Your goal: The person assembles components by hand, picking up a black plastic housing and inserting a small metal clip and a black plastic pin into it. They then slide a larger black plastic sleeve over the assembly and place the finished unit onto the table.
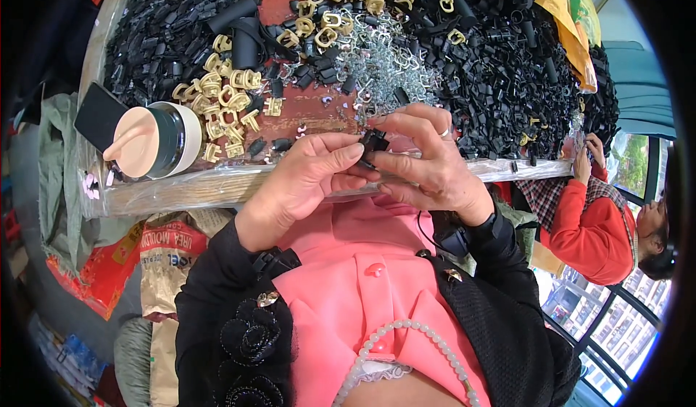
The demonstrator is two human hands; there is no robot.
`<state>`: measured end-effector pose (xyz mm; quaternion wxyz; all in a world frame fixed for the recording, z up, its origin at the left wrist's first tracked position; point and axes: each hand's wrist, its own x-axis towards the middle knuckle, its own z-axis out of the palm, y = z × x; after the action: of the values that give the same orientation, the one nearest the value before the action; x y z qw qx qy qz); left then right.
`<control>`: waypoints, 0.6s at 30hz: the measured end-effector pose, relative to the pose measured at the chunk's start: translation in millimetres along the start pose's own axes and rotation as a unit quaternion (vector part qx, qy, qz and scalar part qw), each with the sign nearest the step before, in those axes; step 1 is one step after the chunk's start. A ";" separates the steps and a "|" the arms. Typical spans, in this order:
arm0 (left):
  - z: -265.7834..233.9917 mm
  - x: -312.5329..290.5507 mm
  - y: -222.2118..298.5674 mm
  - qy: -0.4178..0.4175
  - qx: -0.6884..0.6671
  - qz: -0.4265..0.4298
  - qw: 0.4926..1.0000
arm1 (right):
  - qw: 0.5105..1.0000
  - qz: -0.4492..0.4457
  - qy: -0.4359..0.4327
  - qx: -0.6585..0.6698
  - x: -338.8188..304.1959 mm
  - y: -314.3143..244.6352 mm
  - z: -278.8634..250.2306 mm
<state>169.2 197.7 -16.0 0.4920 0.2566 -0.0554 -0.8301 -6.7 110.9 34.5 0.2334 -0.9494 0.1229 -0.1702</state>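
Note:
Both my hands meet over the table's near edge around a small black plastic part (374, 143). My left hand (312, 171) pinches it from the left between thumb and fingers. From the other side, my right hand (428, 162), with a ring on one finger, grips the same part with thumb and fingertips. Its exact kind is hard to make out, since the fingers cover much of it. Just beyond the hands lies a heap of small silvery metal hooks or pins (388, 63). Loose gold-coloured plastic buckle-like pieces (233, 99) lie to the left of it.
Black plastic pieces heap up at the left (152, 41) and right (478, 73) of the red table (312, 110). A lidded cup (174, 139) and a dark phone (109, 121) stand near the left corner. A co-worker in a red sleeve (591, 226) works at the right.

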 end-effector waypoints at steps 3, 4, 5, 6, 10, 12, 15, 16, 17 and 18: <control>-1.6 0.3 0.3 0.001 -0.002 -0.001 1.000 | 1.000 -0.004 -0.007 -0.011 -0.6 0.6 1.1; -2.1 0.4 0.5 0.001 -0.002 -0.002 1.000 | 1.000 -0.006 -0.011 -0.017 -0.6 1.0 1.7; -2.4 0.6 0.8 0.001 -0.002 -0.002 1.000 | 1.000 -0.006 -0.011 -0.017 -0.3 1.9 2.3; -2.7 0.9 1.3 0.003 -0.003 -0.001 1.000 | 1.000 -0.005 -0.013 -0.006 0.4 3.3 3.1; -0.7 2.4 1.5 0.007 -0.007 0.003 1.000 | 1.000 0.002 -0.020 0.019 5.5 8.2 3.4; -0.2 2.3 0.4 0.016 -0.014 0.012 1.000 | 0.999 0.008 -0.029 0.033 9.7 9.2 5.2; -2.8 2.3 0.2 0.002 -0.017 0.004 1.000 | 0.998 0.002 -0.044 0.035 17.2 4.9 9.0; -3.8 2.4 -0.1 -0.005 -0.018 -0.001 1.000 | 0.998 0.000 -0.052 0.037 18.3 4.1 9.6; -4.7 2.7 0.1 -0.004 -0.018 0.000 1.000 | 0.998 -0.001 -0.052 0.037 18.9 4.2 9.6; -5.6 3.0 0.2 -0.002 -0.027 0.002 1.000 | 0.998 -0.010 -0.048 0.029 19.0 4.6 9.3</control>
<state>170.9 196.0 -21.8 0.5005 0.2414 -0.0343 -0.8307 13.5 104.7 29.6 0.2649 -0.9506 0.0973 -0.1297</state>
